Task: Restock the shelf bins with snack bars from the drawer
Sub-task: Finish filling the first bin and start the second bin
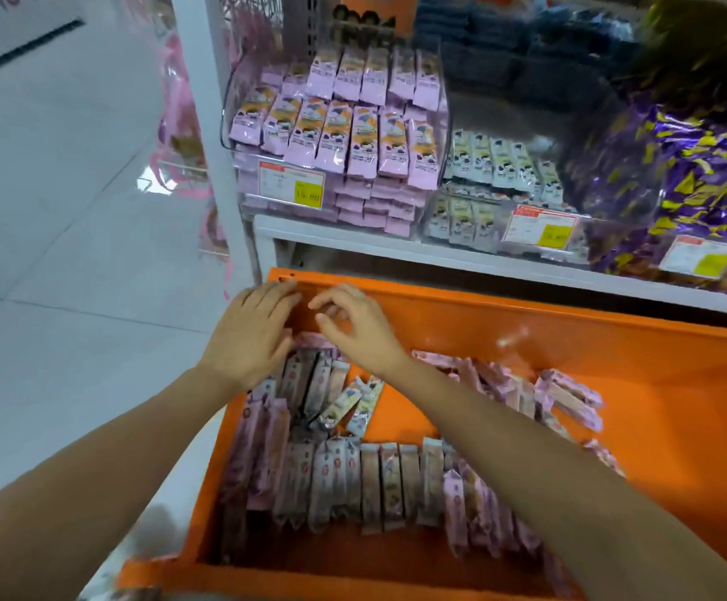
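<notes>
**Both hands at the far left corner of the open drawer**

The orange drawer (569, 340) stands pulled out under the white shelf (439, 253). The snack bars (379, 483) lie inside it. One row stands on edge along the near side, another row runs along the left wall, and a loose heap (569, 396) lies at the right. Two bars (353, 403) lie tilted near the middle, on the bare orange bottom.

The left hand (251, 336) is over the far end of the left row. Its grip is flat, with the fingers straight and close together, pointing to the far wall of the drawer. The fingertips reach near the rim. I cannot tell if the palm touches the bars under it.

The right hand (355, 327) is just beside the left one, also over the far left corner. Its grip is loosely curled, thumb and forefinger are apart, and nothing shows between them. Pink bar ends show just below both hands.

On the shelf, the left clear bin (441, 123) is nearly full of pink bars, standing in two rows on top of flat layers. A price tag (292, 184) is on its front. The second bin (435, 219), to the right, holds pale bars at a lower level and also has a tag (541, 227). Further right are purple and yellow sweets (699, 175). The pale tiled floor (71, 210) is at the left.
</notes>
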The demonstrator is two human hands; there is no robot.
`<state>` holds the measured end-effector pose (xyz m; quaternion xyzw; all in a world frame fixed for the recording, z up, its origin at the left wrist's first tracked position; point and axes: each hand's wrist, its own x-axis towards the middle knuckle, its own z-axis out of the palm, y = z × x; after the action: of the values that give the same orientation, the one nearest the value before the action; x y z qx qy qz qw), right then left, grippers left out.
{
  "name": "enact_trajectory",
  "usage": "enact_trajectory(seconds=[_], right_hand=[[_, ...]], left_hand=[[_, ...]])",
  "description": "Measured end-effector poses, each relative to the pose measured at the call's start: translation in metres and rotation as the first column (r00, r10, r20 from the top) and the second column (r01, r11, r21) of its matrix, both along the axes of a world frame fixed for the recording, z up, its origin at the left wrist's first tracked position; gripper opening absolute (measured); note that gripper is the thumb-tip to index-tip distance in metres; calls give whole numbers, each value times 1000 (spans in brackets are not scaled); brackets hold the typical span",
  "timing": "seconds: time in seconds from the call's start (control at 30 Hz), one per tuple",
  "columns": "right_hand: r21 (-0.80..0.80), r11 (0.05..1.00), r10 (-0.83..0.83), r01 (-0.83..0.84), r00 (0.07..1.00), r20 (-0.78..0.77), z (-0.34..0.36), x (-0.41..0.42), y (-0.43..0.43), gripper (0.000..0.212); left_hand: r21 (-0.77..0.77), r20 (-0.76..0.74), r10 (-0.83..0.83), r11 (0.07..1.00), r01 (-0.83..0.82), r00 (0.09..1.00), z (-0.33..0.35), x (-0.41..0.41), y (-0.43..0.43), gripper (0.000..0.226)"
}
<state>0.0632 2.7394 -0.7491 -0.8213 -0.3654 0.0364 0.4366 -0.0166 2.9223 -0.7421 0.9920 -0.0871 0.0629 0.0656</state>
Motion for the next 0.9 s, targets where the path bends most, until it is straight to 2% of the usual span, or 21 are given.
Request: enact_trajectory(seconds=[0.1,0.17,0.23,0.37,0.57,0.67,0.73,0.9], right_hand=[[-116,980,158,-162,986,-46,-43,-17,15,32],[-215,954,207,-210,978,-33,-64,-28,24,44],[-262,927,266,-267,963,-43,-76,-34,30,55],[-288,866,366,-408,911,-190,-91,-34,31,59],[-434,822,372,-370,925,-84,-101,-21,17,52],[-378,865,365,-329,931,25,-93,-18,14,53],[-314,878,401,-362,914,66,-89,-26,15,53],[-310,825,545,-473,812,210,-103,-47,15,50]], left_hand=[[-172,-87,52,983,-66,995,-23,-18,16,64],[-270,-102,63,959,-89,993,-30,-23,19,65],[-308,-88,66,947,-90,994,-34,-24,19,65],[-355,-58,68,931,-85,996,-40,-25,18,63],[-401,-46,99,909,-109,994,-38,-25,14,66],[-398,-46,102,911,-112,994,-38,-25,13,65],[-394,-39,94,913,-102,995,-39,-25,14,64],[-413,-49,117,902,-127,992,-39,-27,12,64]])
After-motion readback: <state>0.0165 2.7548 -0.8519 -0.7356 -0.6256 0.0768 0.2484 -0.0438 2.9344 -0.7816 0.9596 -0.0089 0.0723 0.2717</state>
